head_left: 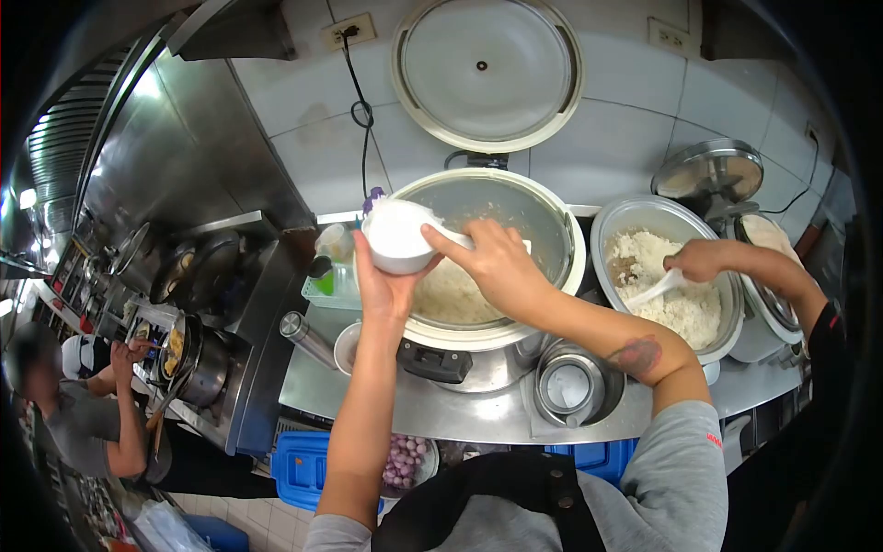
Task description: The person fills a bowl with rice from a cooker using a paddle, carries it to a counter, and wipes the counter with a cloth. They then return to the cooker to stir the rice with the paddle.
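Observation:
A small white bowl (399,241) rests in my left hand (391,287), whose fingers and thumb cup it from below and the side, above the front left of a large open rice cooker (575,267). Cooked rice (451,293) lies in the cooker's pot. My right hand (497,262) is closed on a white rice paddle (457,236), with the index finger reaching to the bowl's side. Much of the paddle is hidden by the hand and the bowl. What the bowl contains is hard to make out.
On the right, a co-worker's hand (699,261) works a white paddle (655,288) in a second pot of rice (676,317). Metal containers (568,386) stand at the counter's front. A steel cylinder (308,339) and green basket (331,293) are left. Another person (101,414) cooks far left.

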Motion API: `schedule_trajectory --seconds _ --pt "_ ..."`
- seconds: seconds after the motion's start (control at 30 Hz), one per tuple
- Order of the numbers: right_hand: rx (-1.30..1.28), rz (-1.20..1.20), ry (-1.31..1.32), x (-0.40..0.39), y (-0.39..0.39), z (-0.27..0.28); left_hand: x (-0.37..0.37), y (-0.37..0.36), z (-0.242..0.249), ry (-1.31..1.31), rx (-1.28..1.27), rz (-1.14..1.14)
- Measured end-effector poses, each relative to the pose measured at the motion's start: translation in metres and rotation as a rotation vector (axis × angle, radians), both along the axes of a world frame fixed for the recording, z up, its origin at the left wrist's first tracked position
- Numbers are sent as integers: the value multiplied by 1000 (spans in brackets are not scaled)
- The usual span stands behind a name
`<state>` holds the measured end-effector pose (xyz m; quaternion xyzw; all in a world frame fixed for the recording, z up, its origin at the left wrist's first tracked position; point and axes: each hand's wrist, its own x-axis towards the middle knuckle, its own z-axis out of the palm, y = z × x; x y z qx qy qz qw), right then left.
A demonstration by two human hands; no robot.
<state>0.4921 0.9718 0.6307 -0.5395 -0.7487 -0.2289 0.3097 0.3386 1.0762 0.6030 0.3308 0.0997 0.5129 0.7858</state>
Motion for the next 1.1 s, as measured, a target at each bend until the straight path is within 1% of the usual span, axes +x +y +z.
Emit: schedule_trajectory --seconds 0.03,0.13,0.23,0.33,0.43,0.53,0.63,0.67,0.77,0.8,0.9,1.0,1.1 --pt "12 -41 -58 0 1 -5 0 -1 1 -1 4 -16" --pt "4 -31 -87 1 6 -7 -2 5 -5 -80 -13 -23" --pt "-60 84 -6 10 7 9 0 7 -9 -52 11 48" --pt "-65 48 100 7 9 33 2 4 -6 -12 44 59" --pt "-91 -95 -54 -4 9 35 2 14 -14 -25 66 49" --pt "-26 -100 -212 -12 9 33 1 15 -15 -19 59 54" --pt "-325 -95 -205 -12 3 76 0 11 -13 -30 30 73" --pt "-290 -10 -184 0 13 80 0 10 -12 -39 20 85" --pt "-159 26 8 5 26 91 -1 9 -11 -160 33 131" --pt "-141 -8 -11 3 31 87 -3 6 -8 -189 -8 115" --pt "-130 -51 -159 -17 18 80 -2 8 -11 -227 -20 194" --pt "-203 -173 -240 -36 -2 84 -5 3 -11 -250 -26 188" --pt "-207 34 -102 -27 10 87 -7 5 -15 -287 12 173"
